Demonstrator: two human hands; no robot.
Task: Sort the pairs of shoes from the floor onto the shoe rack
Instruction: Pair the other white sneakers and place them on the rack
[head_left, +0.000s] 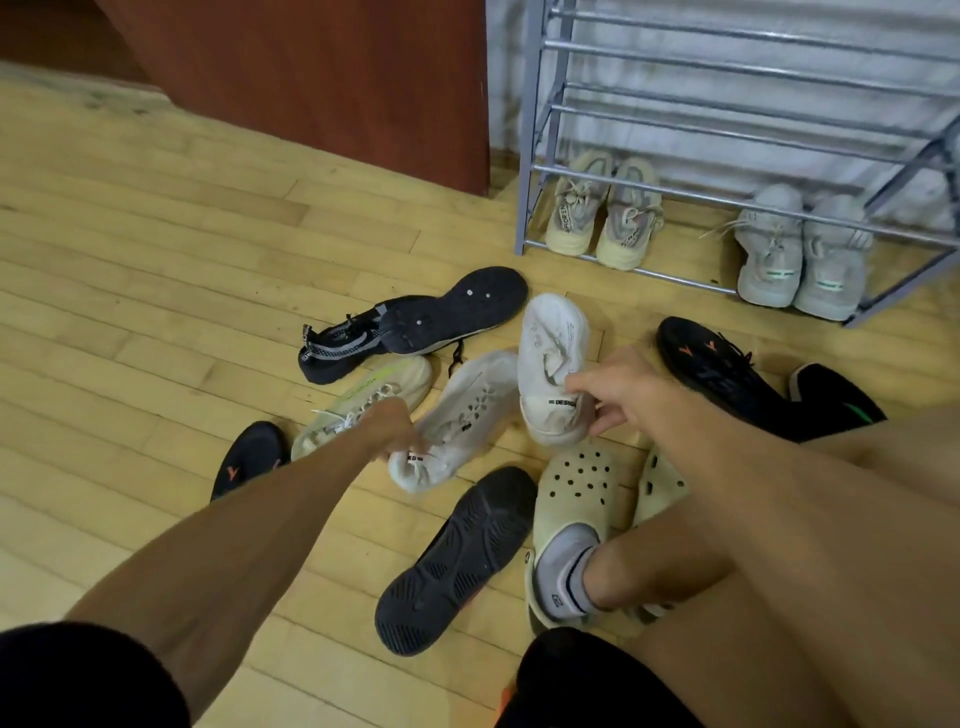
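My L hand (397, 428) pinches the heel of 1 white shoe (467, 405) lying on the floor. My R hand (621, 395) grips the heel of its mate (550, 348), toe pointing away. The rack (525, 156), beyond my R hand, has 2 pairs at its bottom: beige pair (602, 213) and grey pair (805, 260).

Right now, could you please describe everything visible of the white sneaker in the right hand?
The white sneaker is soft, knit-looking and scuffed with grey marks, with a black-lettered strip at its heel. It points toe away, toward the shoe rack, heel nearest. The right hand pinches its heel collar. Its twin lies alongside.
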